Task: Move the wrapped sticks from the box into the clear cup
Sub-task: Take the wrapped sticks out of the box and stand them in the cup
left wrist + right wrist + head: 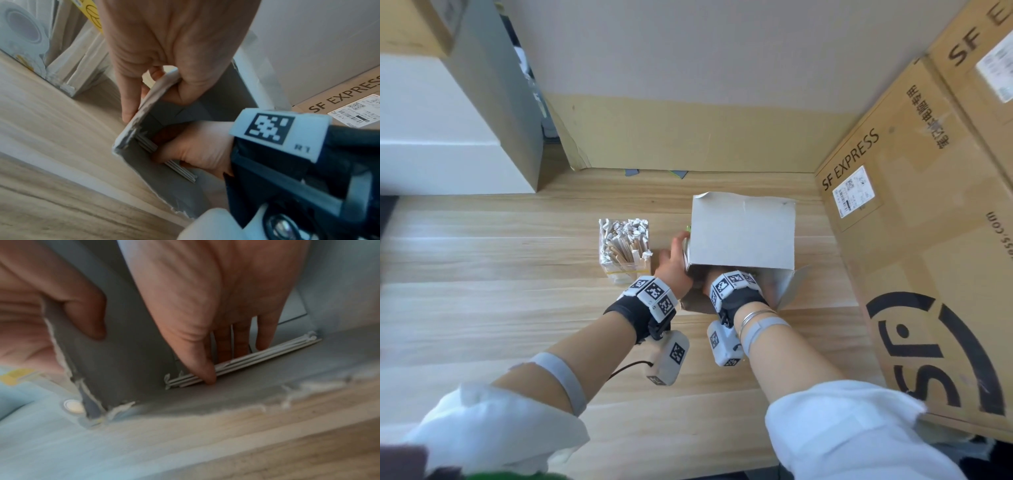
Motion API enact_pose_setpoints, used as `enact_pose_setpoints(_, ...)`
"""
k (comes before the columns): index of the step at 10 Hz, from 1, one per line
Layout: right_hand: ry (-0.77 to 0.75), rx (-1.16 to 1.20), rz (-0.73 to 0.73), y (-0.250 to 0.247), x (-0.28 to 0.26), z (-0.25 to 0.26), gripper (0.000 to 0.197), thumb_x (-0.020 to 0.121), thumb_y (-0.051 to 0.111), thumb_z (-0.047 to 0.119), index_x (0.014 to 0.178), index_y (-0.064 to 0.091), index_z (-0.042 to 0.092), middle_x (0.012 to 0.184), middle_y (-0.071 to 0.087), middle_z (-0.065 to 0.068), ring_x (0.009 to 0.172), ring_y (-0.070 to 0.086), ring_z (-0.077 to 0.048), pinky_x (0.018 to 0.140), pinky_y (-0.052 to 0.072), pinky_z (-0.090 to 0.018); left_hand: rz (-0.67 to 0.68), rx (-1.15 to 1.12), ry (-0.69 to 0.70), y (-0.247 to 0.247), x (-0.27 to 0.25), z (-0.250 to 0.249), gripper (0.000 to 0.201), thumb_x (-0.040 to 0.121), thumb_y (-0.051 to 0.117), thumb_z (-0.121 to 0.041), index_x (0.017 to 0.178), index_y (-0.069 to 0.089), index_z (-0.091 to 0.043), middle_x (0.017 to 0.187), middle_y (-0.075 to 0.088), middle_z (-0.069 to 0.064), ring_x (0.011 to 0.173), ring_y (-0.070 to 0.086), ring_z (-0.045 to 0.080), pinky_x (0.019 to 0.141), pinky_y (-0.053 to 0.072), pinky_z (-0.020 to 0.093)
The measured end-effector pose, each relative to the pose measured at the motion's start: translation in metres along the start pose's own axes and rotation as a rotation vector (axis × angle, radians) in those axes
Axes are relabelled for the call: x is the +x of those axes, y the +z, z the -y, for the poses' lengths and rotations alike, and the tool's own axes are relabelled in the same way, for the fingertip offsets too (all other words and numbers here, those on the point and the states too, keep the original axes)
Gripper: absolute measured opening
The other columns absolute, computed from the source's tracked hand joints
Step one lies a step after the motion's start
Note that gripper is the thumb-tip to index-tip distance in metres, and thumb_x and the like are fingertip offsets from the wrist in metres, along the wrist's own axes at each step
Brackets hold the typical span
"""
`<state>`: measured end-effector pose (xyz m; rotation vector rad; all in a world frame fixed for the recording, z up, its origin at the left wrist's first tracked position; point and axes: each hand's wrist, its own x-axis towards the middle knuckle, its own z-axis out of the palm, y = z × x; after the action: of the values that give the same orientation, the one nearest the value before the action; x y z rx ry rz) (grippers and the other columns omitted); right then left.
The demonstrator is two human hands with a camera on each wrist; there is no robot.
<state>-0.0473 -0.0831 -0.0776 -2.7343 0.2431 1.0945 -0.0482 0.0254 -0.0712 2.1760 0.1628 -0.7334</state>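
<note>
A white cardboard box (743,233) lies on its side on the wooden table, its torn mouth facing me. My left hand (154,100) pinches the box's left wall, thumb inside and fingers outside. My right hand (232,360) reaches inside the box; in the head view only its wrist shows. Its thumb and fingers close on a small bundle of wrapped sticks (287,345) lying on the grey box floor. The bundle's near ends (183,170) stick out below that hand. Left of the box stands the square clear cup (625,250), packed with wrapped sticks.
A big brown SF Express carton (928,240) walls off the right side, close to the box. A white block (448,137) stands at the back left. A cardboard sheet (688,137) lines the back wall. Bare wooden tabletop (517,308) spreads to the left and front.
</note>
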Motion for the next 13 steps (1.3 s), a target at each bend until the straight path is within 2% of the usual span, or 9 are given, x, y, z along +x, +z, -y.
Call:
enact_pose_setpoints(2,0.027,-0.135,0.058,0.003,-0.006,0.000,0.042,0.096,0.042,0.008,0.137,0.041,0.002,0.136,0.047,-0.020,0.126,0.048,-0.034,0.105,0.042,-0.041,0.002,0.026,-0.018,-0.005,-0.002,-0.004,0.080,0.087,0.052,0.002,0.145,0.009,-0.034,0.132,0.035,0.022,0.083,0.052,0.028,0.083,0.045,0.030)
enact_pose_setpoints(3,0.048,-0.089,0.144,-0.009,-0.010,0.004,0.040,0.098,0.041,0.008,0.137,0.040,-0.001,0.142,0.043,-0.018,0.131,0.044,-0.029,0.108,0.033,-0.032,-0.003,-0.007,-0.031,-0.007,-0.003,-0.009,0.080,0.087,0.053,0.001,0.146,0.010,-0.031,0.139,0.031,0.022,0.107,0.053,0.035,0.087,0.041,0.032)
enact_pose_setpoints(4,-0.010,0.017,0.090,-0.021,-0.013,0.003,0.031,0.094,0.044,0.006,0.123,0.054,0.003,0.126,0.057,-0.017,0.116,0.055,-0.031,0.094,0.043,-0.032,-0.030,-0.028,0.022,-0.011,-0.004,-0.012,0.082,0.084,0.052,0.005,0.148,0.008,-0.021,0.139,0.036,0.025,0.112,0.053,0.036,0.089,0.045,0.037)
enact_pose_setpoints(5,-0.050,0.173,-0.048,-0.029,-0.025,-0.006,0.028,0.089,0.040,-0.003,0.077,0.053,0.019,0.080,0.054,-0.003,0.073,0.053,-0.019,0.065,0.036,-0.019,-0.047,0.022,0.028,-0.017,-0.001,-0.015,0.077,0.081,0.049,0.007,0.144,0.010,-0.016,0.118,0.058,0.024,0.077,0.059,0.029,0.065,0.050,0.034)
enact_pose_setpoints(6,-0.030,0.260,-0.084,-0.036,-0.025,-0.008,0.038,0.081,0.034,-0.008,0.056,0.026,0.019,0.060,0.035,0.004,0.053,0.031,-0.011,0.049,0.022,-0.019,-0.043,0.121,0.004,-0.022,0.000,-0.021,0.061,0.086,0.044,0.003,0.139,0.015,-0.008,0.101,0.065,0.019,0.073,0.058,0.028,0.068,0.054,0.038)
enact_pose_setpoints(7,-0.107,0.365,-0.143,-0.036,-0.026,-0.011,0.036,0.074,0.034,-0.008,0.054,0.026,0.020,0.074,0.056,-0.014,0.070,0.045,-0.019,0.061,0.031,-0.028,-0.001,0.253,-0.009,-0.024,-0.002,-0.026,0.046,0.091,0.040,0.000,0.133,0.023,0.000,0.108,0.063,0.022,0.082,0.061,0.031,0.067,0.050,0.035)
enact_pose_setpoints(9,-0.159,0.536,-0.239,-0.044,-0.030,-0.010,0.031,0.079,0.032,-0.010,0.068,0.048,0.015,0.071,0.055,0.007,0.081,0.050,-0.020,0.065,0.035,-0.024,0.035,0.381,-0.014,-0.029,-0.006,-0.026,0.042,0.095,0.043,-0.014,0.135,0.036,-0.004,0.123,0.060,0.019,0.112,0.059,0.033,0.086,0.048,0.036)
enact_pose_setpoints(11,-0.331,0.774,-0.477,-0.046,-0.029,0.017,0.036,0.083,0.027,-0.010,0.074,0.035,0.024,0.082,0.047,0.003,0.079,0.045,-0.020,0.075,0.038,-0.029,-0.264,0.282,0.309,-0.059,-0.014,-0.025,0.040,0.094,0.044,-0.011,0.133,0.048,-0.012,0.132,0.053,0.011,0.115,0.055,0.028,0.096,0.044,0.035)
enact_pose_setpoints(13,-0.475,0.932,-0.545,-0.059,-0.033,0.056,0.013,0.095,0.034,0.007,0.088,0.033,0.018,0.069,0.043,0.008,0.060,0.042,-0.012,0.063,0.037,-0.025,-0.321,0.497,0.102,-0.089,-0.017,0.011,0.066,0.083,0.052,-0.057,0.141,0.025,-0.043,0.154,0.017,0.003,0.144,0.008,0.031,0.114,0.016,0.051)
